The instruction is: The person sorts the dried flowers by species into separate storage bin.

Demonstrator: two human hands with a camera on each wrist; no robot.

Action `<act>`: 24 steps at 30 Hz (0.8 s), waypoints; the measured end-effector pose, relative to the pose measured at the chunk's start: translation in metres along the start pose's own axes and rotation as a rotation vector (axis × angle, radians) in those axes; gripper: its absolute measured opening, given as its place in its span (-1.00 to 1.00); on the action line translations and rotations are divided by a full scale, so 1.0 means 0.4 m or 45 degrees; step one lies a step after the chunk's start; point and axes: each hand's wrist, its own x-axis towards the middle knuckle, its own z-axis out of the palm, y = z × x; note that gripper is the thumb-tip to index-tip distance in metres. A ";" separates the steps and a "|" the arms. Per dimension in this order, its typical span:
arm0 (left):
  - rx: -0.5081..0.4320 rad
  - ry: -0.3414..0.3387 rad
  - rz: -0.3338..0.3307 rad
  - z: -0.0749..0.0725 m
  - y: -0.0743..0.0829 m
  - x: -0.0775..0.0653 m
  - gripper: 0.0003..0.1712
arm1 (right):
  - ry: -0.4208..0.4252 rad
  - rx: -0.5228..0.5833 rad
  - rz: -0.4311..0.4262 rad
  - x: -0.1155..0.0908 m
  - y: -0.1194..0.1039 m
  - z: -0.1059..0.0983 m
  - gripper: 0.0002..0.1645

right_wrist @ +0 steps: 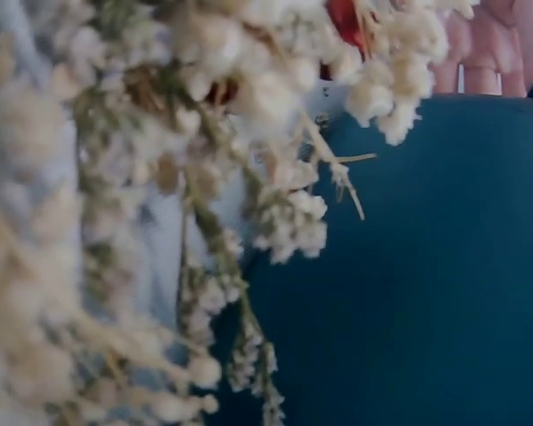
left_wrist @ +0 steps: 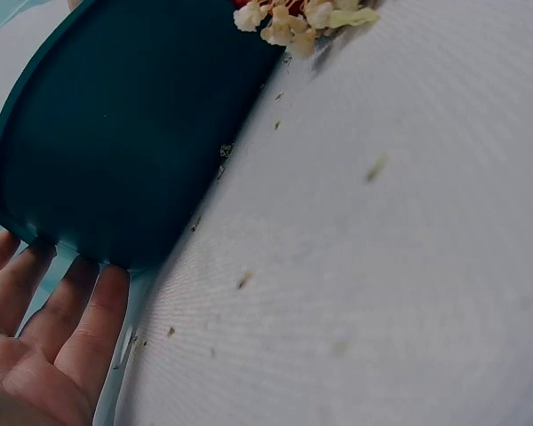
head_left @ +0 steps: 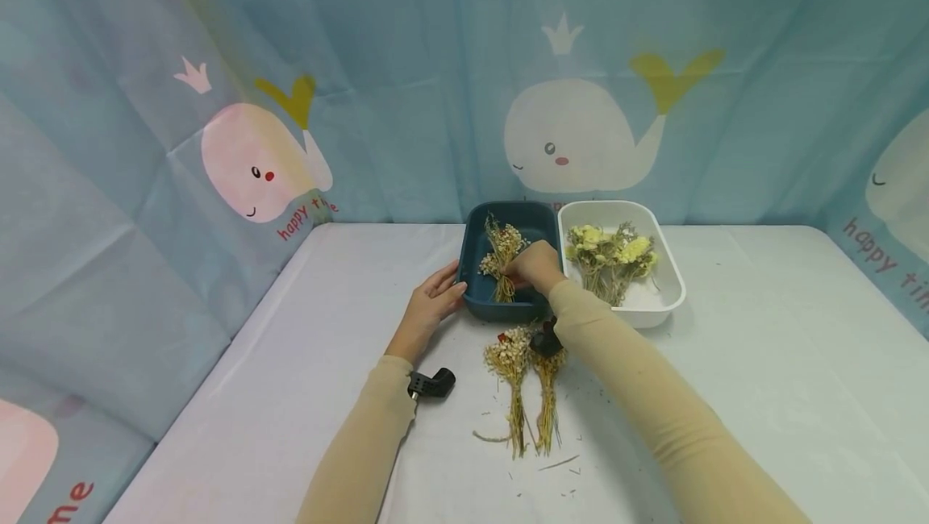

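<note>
In the head view, my right hand (head_left: 537, 266) reaches into the dark teal tray (head_left: 475, 298). It holds the stems of a bunch of small cream dried flowers (head_left: 502, 242), whose heads lean toward the tray's back; the fingertips are partly hidden. My left hand (head_left: 428, 306) steadies the tray's left side. In the left wrist view its fingers (left_wrist: 93, 328) are stretched out against the outer wall. Two more cream dried flower bunches, the left one (head_left: 510, 355) and the right one (head_left: 549, 371), lie in front of the tray, below my right wrist.
A white tray (head_left: 671, 282) with yellow dried flowers (head_left: 613, 254) stands against the teal tray's right side. Stem bits (head_left: 559, 463) and a curved piece of twine (head_left: 492, 437) lie on the white tabletop. A whale-print curtain (head_left: 406, 105) hangs behind and at both sides.
</note>
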 end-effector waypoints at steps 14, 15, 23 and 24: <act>0.003 -0.001 0.007 0.006 0.001 0.000 -0.35 | -0.122 0.184 -0.097 -0.039 -0.008 -0.048 -0.66; 0.001 -0.001 0.006 0.007 0.002 -0.001 -0.35 | -0.133 0.193 -0.111 -0.047 -0.007 -0.055 -0.64; 0.027 0.003 0.009 0.001 -0.001 -0.002 -0.34 | -0.194 0.189 -0.129 -0.125 0.009 -0.107 -0.58; 0.030 0.008 0.010 -0.001 -0.002 -0.002 -0.35 | -0.201 0.181 -0.127 -0.134 0.013 -0.112 -0.59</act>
